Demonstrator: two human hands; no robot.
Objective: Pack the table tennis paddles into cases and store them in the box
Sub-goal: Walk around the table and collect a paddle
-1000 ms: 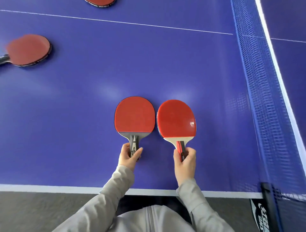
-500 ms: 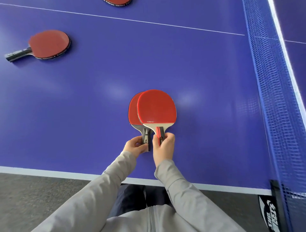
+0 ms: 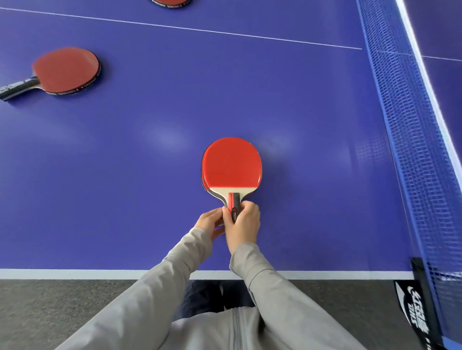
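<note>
Both hands meet on the handles of two stacked paddles.
Left hand cups the lower paddle from beneath; right hand grips the top paddle. Far to their left lies a third paddle; a net stands to their right.

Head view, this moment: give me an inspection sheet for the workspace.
Surface: purple table with white lines.
Job's things: two stacked paddles, red faces up, handles toward the person; another paddle far left; a third cut off at the top edge. No cases or box seen.
Clutter: nothing seen.
Grips: right hand grips the stacked handles; left hand touches them from the left.
Cables: nothing seen.
Surroundings: blue net on the right, grey floor below.
</note>
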